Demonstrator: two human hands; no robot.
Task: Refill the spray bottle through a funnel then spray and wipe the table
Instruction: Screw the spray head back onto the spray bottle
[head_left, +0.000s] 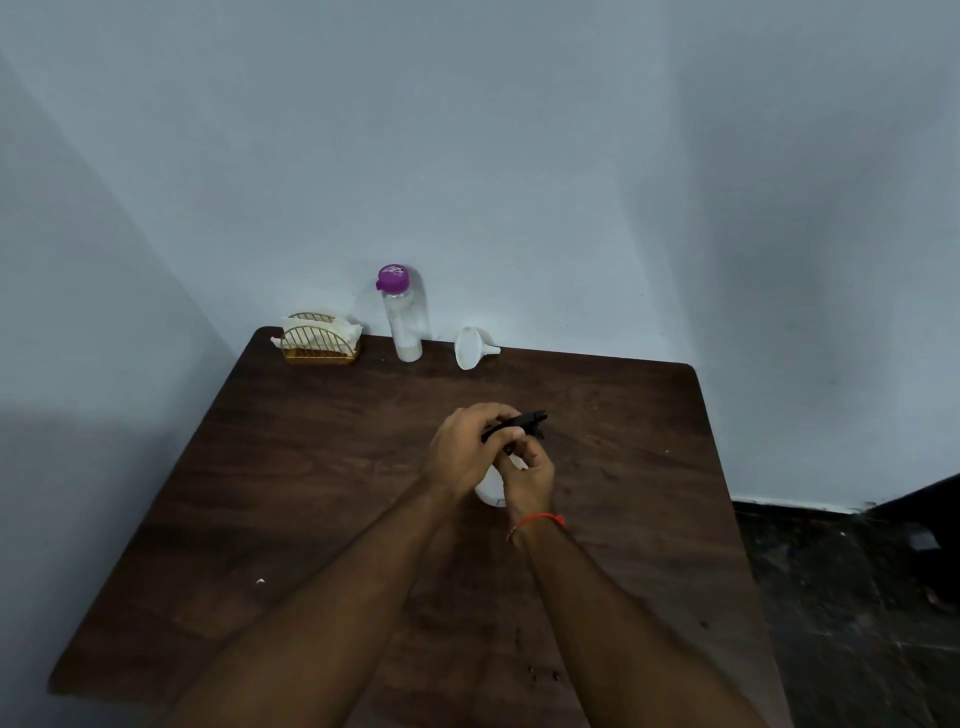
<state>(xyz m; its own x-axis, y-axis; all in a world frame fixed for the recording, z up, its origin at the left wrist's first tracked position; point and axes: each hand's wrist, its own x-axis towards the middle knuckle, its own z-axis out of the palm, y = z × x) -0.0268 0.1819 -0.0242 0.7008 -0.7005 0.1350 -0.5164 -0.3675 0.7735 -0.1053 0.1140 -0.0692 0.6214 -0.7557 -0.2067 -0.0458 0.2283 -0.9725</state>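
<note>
A white spray bottle (488, 488) with a black trigger head (527, 421) stands in the middle of the dark wooden table (291, 493). My left hand (467, 449) grips the black head from above. My right hand (530, 475) holds the bottle's neck and body just below it; most of the bottle is hidden behind both hands. A white funnel (470, 347) lies on its side at the table's far edge. Left of it stands a clear bottle with a purple cap (400, 317), holding a little white liquid at the bottom.
A gold wire holder with white tissues (319, 338) sits at the far left corner. The table stands against a pale blue wall. Dark floor (857, 597) lies to the right. A small white scrap (260, 581) lies on the near left of the table.
</note>
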